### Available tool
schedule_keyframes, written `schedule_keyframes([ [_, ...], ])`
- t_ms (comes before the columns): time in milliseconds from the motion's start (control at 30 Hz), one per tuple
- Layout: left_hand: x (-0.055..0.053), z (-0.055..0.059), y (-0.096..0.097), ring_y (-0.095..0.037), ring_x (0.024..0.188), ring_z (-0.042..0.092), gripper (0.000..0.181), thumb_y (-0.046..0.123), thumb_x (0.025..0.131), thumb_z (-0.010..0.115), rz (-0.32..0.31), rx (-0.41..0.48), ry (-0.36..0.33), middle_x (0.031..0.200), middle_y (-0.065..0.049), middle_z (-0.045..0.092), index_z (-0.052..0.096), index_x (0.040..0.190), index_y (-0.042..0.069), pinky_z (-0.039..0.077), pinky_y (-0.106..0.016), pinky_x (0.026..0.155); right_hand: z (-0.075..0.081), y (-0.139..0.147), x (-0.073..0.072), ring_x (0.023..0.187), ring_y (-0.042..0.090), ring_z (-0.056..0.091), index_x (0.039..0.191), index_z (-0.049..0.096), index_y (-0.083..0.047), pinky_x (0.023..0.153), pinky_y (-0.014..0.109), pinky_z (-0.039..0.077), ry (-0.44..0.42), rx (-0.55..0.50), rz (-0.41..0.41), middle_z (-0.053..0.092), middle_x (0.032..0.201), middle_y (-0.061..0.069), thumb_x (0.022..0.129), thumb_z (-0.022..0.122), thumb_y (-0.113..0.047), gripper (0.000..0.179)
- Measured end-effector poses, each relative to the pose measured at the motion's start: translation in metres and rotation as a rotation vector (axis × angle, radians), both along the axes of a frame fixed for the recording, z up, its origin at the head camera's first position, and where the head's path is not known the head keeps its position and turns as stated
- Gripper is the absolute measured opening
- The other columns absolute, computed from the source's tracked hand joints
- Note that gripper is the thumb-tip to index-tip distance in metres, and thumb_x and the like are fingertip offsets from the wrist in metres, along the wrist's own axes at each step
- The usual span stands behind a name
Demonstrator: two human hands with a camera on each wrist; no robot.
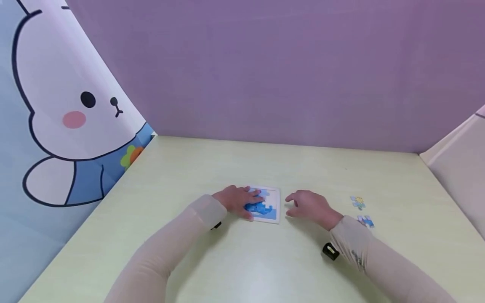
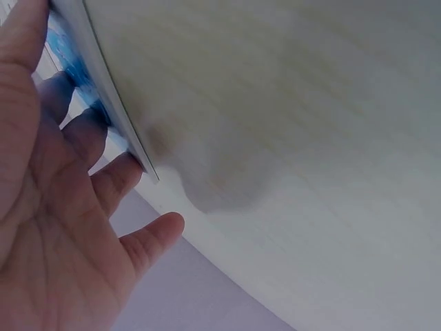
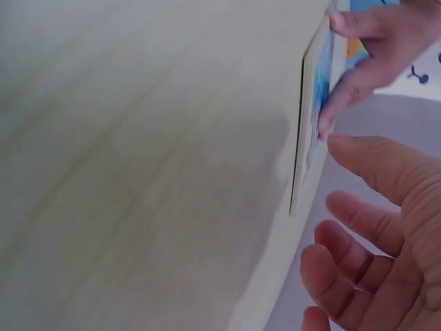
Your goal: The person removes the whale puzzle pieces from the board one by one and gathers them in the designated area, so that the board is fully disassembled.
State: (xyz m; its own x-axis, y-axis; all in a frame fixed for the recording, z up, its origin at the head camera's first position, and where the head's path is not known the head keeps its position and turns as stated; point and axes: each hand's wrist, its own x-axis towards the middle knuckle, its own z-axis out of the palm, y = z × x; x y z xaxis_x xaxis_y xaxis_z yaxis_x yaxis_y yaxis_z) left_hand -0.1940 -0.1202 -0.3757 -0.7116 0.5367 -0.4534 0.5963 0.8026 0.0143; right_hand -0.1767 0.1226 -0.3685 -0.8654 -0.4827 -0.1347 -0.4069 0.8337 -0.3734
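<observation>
A small puzzle board with a white frame and a blue picture lies flat on the table. Across its left side rests my left hand, fingers spread over the blue pieces. In the left wrist view, the fingers of the left hand reach over the board's edge. My right hand hovers just right of the board, apart from it. The right wrist view shows the right hand with loosely bent fingers and nothing between them.
Loose puzzle pieces lie on the table to the right, with more pieces beside the right sleeve. A purple panel stands along the back edge, and a cartoon-printed cloth hangs at left.
</observation>
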Motion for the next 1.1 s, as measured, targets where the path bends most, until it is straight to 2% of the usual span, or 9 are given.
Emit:
schedule_keyframes([
  [100, 0.000, 0.000, 0.001, -0.020, 0.144, 0.019, 0.073, 0.055, 0.090, 0.057, 0.003, -0.007, 0.006, 0.159, 0.011, 0.016, 0.024, 0.152, 0.036, 0.030, -0.049, 0.108, 0.000, -0.012, -0.001, 0.063, 0.012, 0.046, 0.113, 0.070, -0.004, 0.054, 0.024, 0.037, -0.007, 0.045, 0.003, 0.054, 0.072, -0.001, 0.080, 0.076, -0.023, 0.038],
  [300, 0.000, 0.000, 0.002, -0.021, 0.144, 0.021, 0.073, 0.056, 0.089, 0.057, -0.019, -0.018, 0.026, 0.158, 0.010, 0.018, 0.024, 0.152, 0.037, 0.032, -0.048, 0.107, -0.002, -0.030, -0.001, 0.076, 0.016, 0.054, 0.112, 0.072, -0.008, 0.062, 0.030, 0.046, -0.002, 0.137, 0.025, 0.066, 0.100, 0.005, 0.078, 0.079, -0.029, 0.040],
  [433, 0.001, 0.000, 0.001, -0.021, 0.144, 0.021, 0.073, 0.056, 0.089, 0.057, -0.018, -0.011, 0.032, 0.158, 0.010, 0.019, 0.025, 0.152, 0.036, 0.033, -0.047, 0.106, -0.002, -0.038, -0.001, 0.079, 0.017, 0.056, 0.111, 0.072, -0.008, 0.064, 0.034, 0.048, 0.003, 0.155, 0.050, 0.067, 0.101, 0.005, 0.078, 0.079, -0.029, 0.039],
  [767, 0.001, 0.001, 0.000, -0.022, 0.144, 0.021, 0.073, 0.056, 0.090, 0.056, -0.032, -0.015, 0.036, 0.158, 0.009, 0.018, 0.025, 0.152, 0.035, 0.035, -0.047, 0.105, -0.001, -0.046, 0.001, 0.076, 0.016, 0.055, 0.109, 0.073, -0.008, 0.066, 0.032, 0.047, 0.002, 0.173, 0.091, 0.067, 0.099, 0.005, 0.081, 0.077, -0.030, 0.036],
  [967, 0.000, -0.001, 0.000, -0.021, 0.144, 0.021, 0.073, 0.057, 0.090, 0.055, -0.037, -0.021, 0.038, 0.158, 0.010, 0.018, 0.024, 0.152, 0.036, 0.034, -0.048, 0.105, -0.001, -0.048, 0.001, 0.075, 0.015, 0.055, 0.111, 0.072, -0.008, 0.066, 0.032, 0.047, -0.023, 0.178, 0.079, 0.067, 0.097, 0.004, 0.081, 0.077, -0.030, 0.037],
  [1100, -0.001, -0.002, -0.001, -0.022, 0.144, 0.021, 0.073, 0.057, 0.090, 0.056, -0.035, -0.017, 0.039, 0.158, 0.009, 0.019, 0.024, 0.152, 0.035, 0.034, -0.048, 0.105, -0.002, -0.048, 0.000, 0.075, 0.015, 0.055, 0.112, 0.070, -0.007, 0.067, 0.032, 0.047, -0.054, 0.146, 0.065, 0.069, 0.100, 0.003, 0.081, 0.077, -0.029, 0.038],
])
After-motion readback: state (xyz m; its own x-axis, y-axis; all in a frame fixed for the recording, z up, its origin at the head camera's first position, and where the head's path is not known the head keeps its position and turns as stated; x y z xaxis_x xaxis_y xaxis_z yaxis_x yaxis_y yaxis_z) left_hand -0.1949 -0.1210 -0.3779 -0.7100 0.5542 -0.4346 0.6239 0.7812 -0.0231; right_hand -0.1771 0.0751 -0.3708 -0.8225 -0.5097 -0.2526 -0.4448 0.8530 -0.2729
